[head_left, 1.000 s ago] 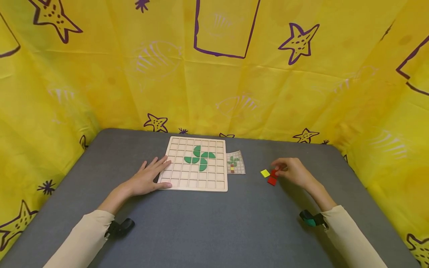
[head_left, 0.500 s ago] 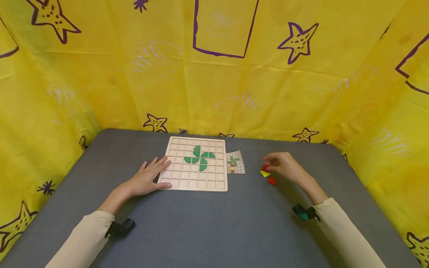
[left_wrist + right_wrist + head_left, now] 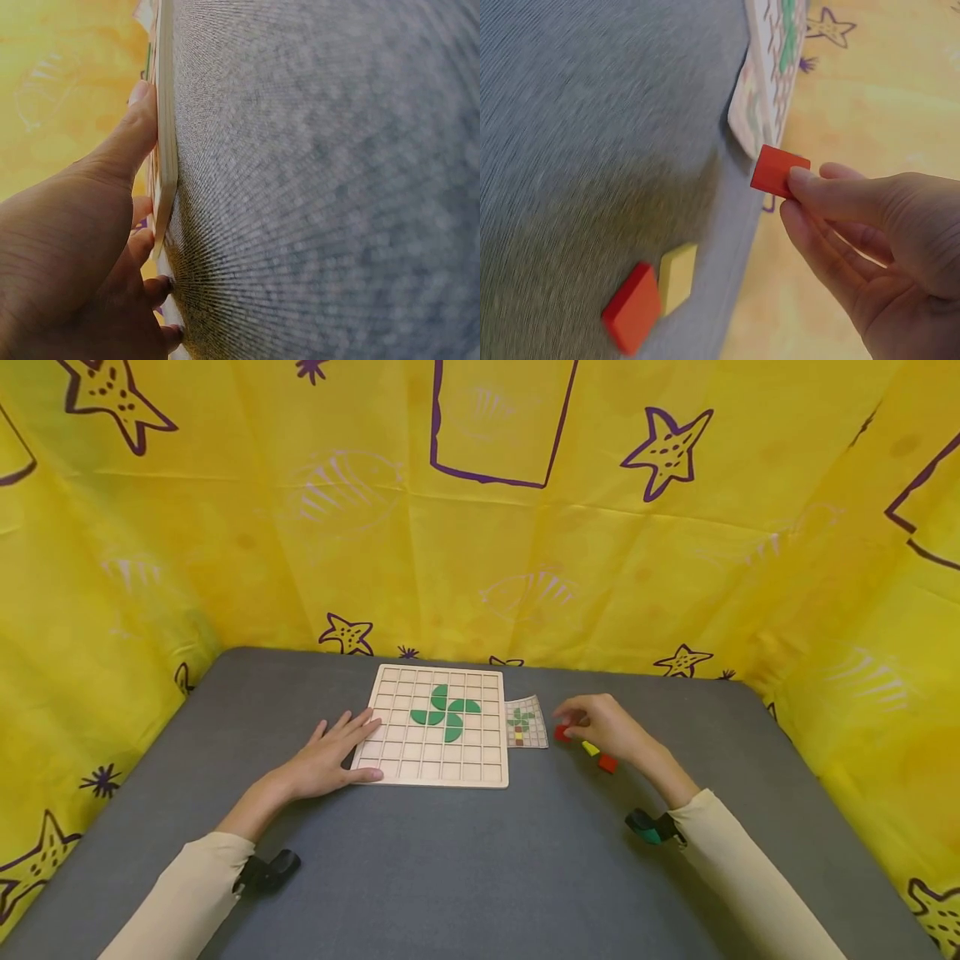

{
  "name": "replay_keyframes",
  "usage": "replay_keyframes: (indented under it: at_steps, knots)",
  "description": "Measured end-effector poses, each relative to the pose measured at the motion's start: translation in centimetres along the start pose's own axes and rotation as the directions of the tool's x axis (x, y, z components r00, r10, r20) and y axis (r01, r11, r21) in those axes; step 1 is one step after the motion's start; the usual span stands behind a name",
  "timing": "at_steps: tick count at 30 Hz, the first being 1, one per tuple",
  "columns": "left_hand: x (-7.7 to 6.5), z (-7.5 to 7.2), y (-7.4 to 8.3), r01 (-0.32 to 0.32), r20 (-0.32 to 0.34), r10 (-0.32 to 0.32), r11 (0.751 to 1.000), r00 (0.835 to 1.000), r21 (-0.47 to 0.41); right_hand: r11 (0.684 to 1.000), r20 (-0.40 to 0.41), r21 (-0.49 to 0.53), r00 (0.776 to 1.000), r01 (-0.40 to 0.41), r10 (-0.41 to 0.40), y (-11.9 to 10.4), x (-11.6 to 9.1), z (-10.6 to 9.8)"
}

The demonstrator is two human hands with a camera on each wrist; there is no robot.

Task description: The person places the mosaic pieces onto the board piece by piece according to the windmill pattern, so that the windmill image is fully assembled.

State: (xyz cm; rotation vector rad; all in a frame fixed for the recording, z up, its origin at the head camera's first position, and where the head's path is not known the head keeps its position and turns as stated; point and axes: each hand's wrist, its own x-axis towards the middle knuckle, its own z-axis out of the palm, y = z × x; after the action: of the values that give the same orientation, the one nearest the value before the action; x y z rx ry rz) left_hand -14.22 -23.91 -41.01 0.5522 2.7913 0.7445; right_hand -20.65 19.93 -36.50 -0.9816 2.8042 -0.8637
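My left hand [image 3: 330, 762] rests with spread fingers on the left edge of a wooden grid board [image 3: 405, 768]; in the left wrist view its thumb [image 3: 129, 135] lies on the board's rim. Green curved pieces [image 3: 453, 722] form a pinwheel in the grid. Between thumb and fingertips my right hand [image 3: 606, 727] pinches a red square tile [image 3: 775, 171], held above the table to the right of the board. Behind that hand, a yellow tile [image 3: 678, 279] and a second red tile [image 3: 633, 307] lie close together on the table.
A paper pattern card [image 3: 534, 727] lies against the board's right edge, printed with a green pinwheel and a brown and yellow stem. The grey table [image 3: 450, 868] is backed by a yellow curtain [image 3: 465, 543] with sea-creature drawings.
My right hand has lifted the red tile and carried it left, past the yellow tile, toward the card. My left hand has stayed on the board.
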Motion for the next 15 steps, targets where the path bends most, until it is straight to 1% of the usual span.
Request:
replay_keyframes:
  at_steps: [7,10,15]
  knots:
    - [0.1,0.0,0.0,0.002,0.0,-0.002,1.0,1.0,0.009,1.0,-0.006,0.018,1.0,0.014,-0.014,-0.9,1.0,0.8]
    - [0.1,0.1,0.1,-0.007,-0.005,0.007,1.0,1.0,0.003,0.999,-0.005,0.034,1.0,0.022,-0.022,-1.3,1.4,1.2]
    - [0.0,0.1,0.1,-0.006,-0.005,0.006,1.0,1.0,0.003,0.998,0.003,0.044,0.999,0.051,-0.052,-1.8,2.3,2.1]
